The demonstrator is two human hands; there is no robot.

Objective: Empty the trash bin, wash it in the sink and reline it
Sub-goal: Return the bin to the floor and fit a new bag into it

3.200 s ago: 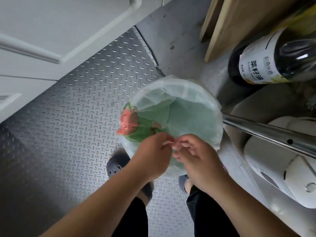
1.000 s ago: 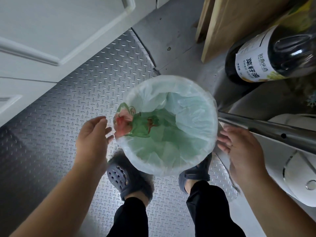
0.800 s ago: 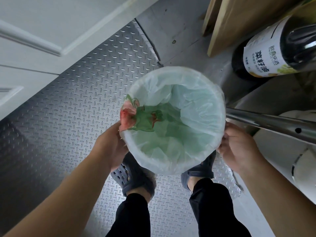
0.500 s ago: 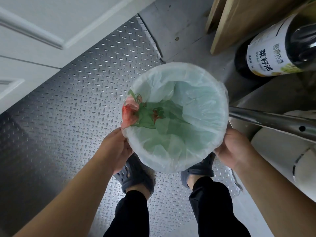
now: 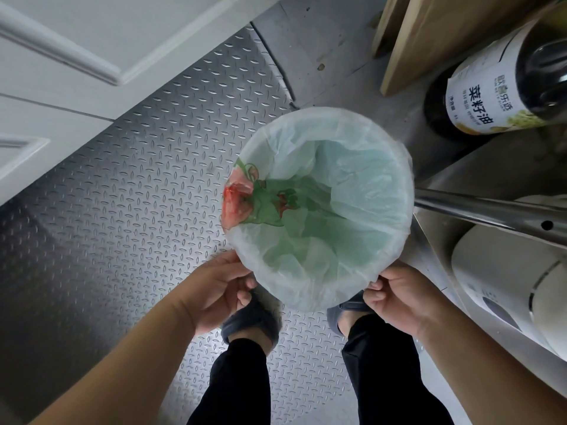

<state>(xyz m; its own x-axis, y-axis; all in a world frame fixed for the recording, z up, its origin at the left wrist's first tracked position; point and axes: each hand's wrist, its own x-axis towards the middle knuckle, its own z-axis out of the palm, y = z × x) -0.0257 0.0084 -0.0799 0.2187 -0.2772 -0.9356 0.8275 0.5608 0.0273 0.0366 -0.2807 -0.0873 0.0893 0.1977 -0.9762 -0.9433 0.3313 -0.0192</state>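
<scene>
A round trash bin point(image 5: 310, 297) stands on the metal floor between my feet and a steel shelf. A thin whitish-green liner bag point(image 5: 362, 176) is stretched over its rim, with a pink and green printed patch point(image 5: 237, 199) at the left edge. My left hand point(image 5: 219, 288) pinches the liner's skirt at the bin's near-left side. At the near-right side my right hand point(image 5: 395, 291) pinches the liner too. The bin's own wall is mostly hidden under the bag.
A dark oil bottle point(image 5: 503, 84) and wooden boards point(image 5: 435, 29) stand at the upper right. A steel rail point(image 5: 491, 214) crosses above a white appliance point(image 5: 506, 286). White cabinet doors point(image 5: 61, 56) fill the upper left. My grey slippers point(image 5: 250, 325) rest on the tread-plate floor point(image 5: 107, 225).
Both hands slid from the bin's left and right sides round to its near edge and took hold of the liner's skirt there. The bin stayed put.
</scene>
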